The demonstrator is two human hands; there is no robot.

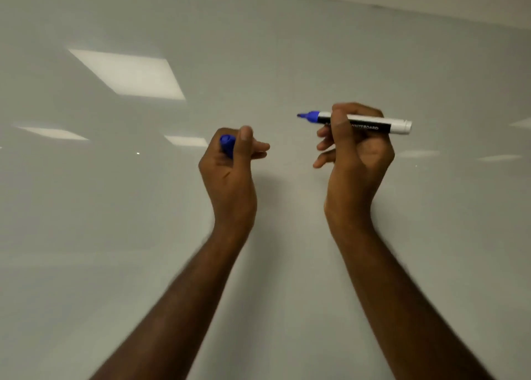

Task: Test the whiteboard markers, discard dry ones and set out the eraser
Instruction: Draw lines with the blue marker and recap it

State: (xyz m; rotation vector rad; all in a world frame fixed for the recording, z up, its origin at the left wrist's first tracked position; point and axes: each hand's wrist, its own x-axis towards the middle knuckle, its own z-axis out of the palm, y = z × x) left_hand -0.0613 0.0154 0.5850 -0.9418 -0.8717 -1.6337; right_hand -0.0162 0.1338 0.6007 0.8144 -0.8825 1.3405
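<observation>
Blue whiteboard marker [370, 123], uncapped, lies level in the right hand [355, 146], grip clamped on its barrel, tip pointing left before the whiteboard [287, 49]. Left hand [230, 161] has its grip curled round the blue cap [227, 145], well apart from the tip.

glossy smooth whiteboard [258, 49]; smooth plastic marker [370, 123], blue plastic cap [227, 145]
</observation>
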